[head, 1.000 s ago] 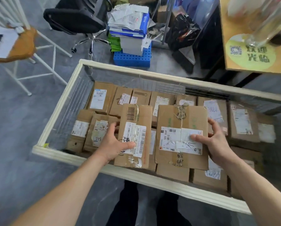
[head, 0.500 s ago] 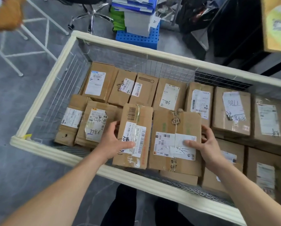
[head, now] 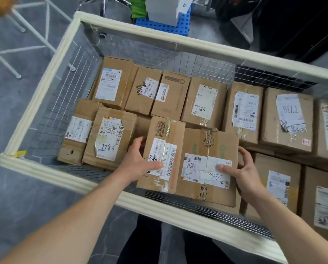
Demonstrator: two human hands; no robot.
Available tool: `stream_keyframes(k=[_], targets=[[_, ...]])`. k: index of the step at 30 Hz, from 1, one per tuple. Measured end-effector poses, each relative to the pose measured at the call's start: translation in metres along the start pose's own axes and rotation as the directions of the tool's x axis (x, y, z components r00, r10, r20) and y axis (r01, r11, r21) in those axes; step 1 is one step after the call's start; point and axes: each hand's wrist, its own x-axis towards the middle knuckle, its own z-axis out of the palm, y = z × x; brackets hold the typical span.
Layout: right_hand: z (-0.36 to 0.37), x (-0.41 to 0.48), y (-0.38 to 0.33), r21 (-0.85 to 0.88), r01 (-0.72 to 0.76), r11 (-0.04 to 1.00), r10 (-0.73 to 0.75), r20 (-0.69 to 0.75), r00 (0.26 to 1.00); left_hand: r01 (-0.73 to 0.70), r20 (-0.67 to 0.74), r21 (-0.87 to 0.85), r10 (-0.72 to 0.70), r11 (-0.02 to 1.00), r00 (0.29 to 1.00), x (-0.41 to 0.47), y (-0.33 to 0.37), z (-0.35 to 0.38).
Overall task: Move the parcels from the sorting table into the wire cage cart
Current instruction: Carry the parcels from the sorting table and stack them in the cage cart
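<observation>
A wire cage cart [head: 45,96] with a cream padded rim holds several brown cardboard parcels with white labels. My left hand [head: 138,161] grips a narrow parcel [head: 165,134], thumb on its label and fingers around its left edge. Beside it on the right, touching, is a wider parcel [head: 207,143], which my right hand [head: 241,172] holds, thumb on the label and fingers around the right edge. Both parcels are inside the cart near its front rim, above the other boxes. A parcel marked 7786 [head: 110,138] lies left of my left hand.
White-legged furniture [head: 16,40] stands on the grey floor to the left. A blue perforated crate [head: 165,25] sits behind the cart. Dark bags and furniture [head: 292,25] are at the back right. My dark trousers [head: 150,244] show below the front rim.
The camera has tilted down and closer to the cart. Both hands have lowered the two parcels deeper into the cart, still gripping them.
</observation>
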Motion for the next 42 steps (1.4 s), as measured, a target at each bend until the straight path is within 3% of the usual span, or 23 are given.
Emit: stream_keyframes(k=[9,15,22,31,42], targets=[[0.008,0.009,0.022,-0.016,0.020,1.000,-0.020,-0.007,1.000,0.014,0.005,0.025,-0.014,1.000,1.000,0.016,-0.007,-0.001],[0.020,0.005,0.028,-0.150,0.034,0.988,-0.035,0.001,0.999,0.022,-0.050,0.030,-0.021,0.999,0.999,0.020,-0.011,0.001],[0.022,-0.006,0.027,-0.207,-0.021,0.978,-0.003,-0.112,0.994,-0.058,-0.152,0.166,0.083,0.984,0.985,0.007,-0.009,0.004],[0.030,-0.015,0.028,-0.248,-0.087,0.965,0.054,-0.135,0.989,-0.099,-0.147,0.325,0.154,0.940,0.977,-0.007,-0.005,0.004],[0.032,-0.022,0.022,-0.326,-0.085,0.942,0.079,-0.033,0.996,-0.090,-0.134,0.423,0.161,0.901,0.978,-0.016,-0.001,-0.005]])
